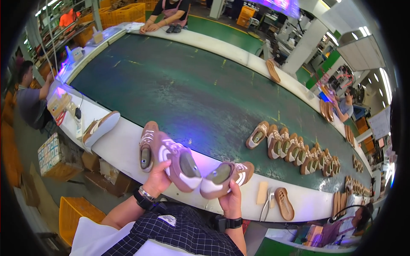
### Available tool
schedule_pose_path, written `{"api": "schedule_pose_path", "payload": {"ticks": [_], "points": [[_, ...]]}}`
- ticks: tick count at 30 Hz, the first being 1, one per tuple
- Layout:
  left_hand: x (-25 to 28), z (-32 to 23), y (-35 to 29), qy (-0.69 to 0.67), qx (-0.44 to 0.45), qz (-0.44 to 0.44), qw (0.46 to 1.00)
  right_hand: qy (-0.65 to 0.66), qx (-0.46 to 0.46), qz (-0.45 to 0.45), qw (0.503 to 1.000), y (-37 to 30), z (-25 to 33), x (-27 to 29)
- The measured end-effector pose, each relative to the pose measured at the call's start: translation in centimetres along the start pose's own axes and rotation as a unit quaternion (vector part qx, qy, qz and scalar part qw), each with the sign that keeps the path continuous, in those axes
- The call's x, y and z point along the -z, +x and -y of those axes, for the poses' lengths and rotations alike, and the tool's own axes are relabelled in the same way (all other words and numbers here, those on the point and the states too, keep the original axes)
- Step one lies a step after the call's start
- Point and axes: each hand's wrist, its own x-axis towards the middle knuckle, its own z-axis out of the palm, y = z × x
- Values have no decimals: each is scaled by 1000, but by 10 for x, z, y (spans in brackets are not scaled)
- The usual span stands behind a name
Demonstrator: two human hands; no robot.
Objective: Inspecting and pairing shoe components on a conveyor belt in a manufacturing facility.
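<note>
My left hand (159, 179) is closed round the side of a brown sneaker (176, 157) with white stripes and laces. In my right hand (231, 200) is a matching sneaker (222, 181), gripped by its side. The two shoes are held up over the white table edge, heels close together, their insoles facing me. Just behind the left-hand shoe stands another brown sneaker (146, 149), partly covered by it. Farther left, a sneaker (99, 129) lies on its side with its pale sole showing. Right of my right hand are pincers (267, 204), a tan block (262, 193) and a loose brown sole (284, 204).
A dark green conveyor belt (171, 81) runs beyond the white ledge, carrying rows of sneakers (294, 148) at the right. Red scissors (61, 118) lie far left. Below stand a yellow crate (77, 217) and cardboard boxes (106, 181). Several people work around the belt.
</note>
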Motion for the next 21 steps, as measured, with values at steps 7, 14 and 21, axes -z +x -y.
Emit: {"api": "schedule_pose_path", "payload": {"ticks": [7,14,21], "points": [[46,36,9,19,199,-38,979,-43,-207,-14,977,11,-29,9],[27,10,50,24,209,-21,977,41,-258,30,965,48,-15,-1],[2,-79,228,85,-10,64,994,-4,-106,135,985,274,16,-75]]}}
